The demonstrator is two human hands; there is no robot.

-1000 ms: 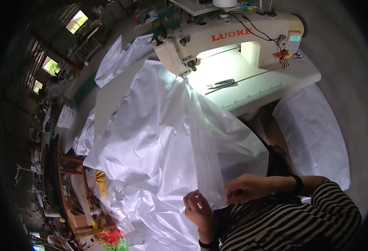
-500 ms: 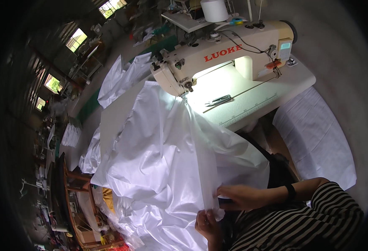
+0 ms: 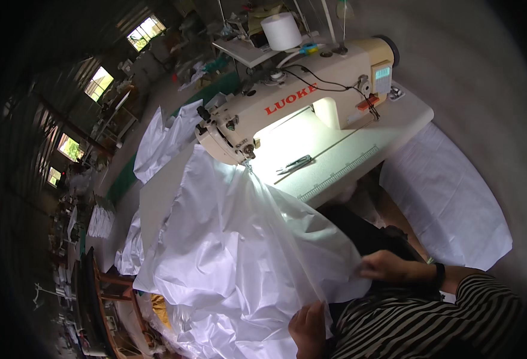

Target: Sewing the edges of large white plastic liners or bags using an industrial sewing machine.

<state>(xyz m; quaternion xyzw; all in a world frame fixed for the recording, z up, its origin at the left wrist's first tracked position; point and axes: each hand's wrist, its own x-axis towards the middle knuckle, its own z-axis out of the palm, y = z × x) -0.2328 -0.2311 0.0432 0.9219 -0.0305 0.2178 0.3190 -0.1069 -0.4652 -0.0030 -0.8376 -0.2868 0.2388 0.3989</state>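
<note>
Two hands draw a glossy white fabric sheet (image 3: 239, 251) taut from the cream sewing machine (image 3: 293, 102) at the table's near edge: right hand (image 3: 386, 266) pinching its hem, left hand (image 3: 307, 326) apparently gripping lower, keeping the seam straight.

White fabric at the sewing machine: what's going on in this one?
A person in a striped top sits at a cream sewing machine with a large sheet of white fabric spread from under the needle down over their lap. The right hand pinches the fabric's near edge, and the left hand grips the same edge lower down, pulling it into a taut line that runs up to the needle. A small metal tool lies on the lit machine table, and a white thread cone stands behind the machine.
</note>
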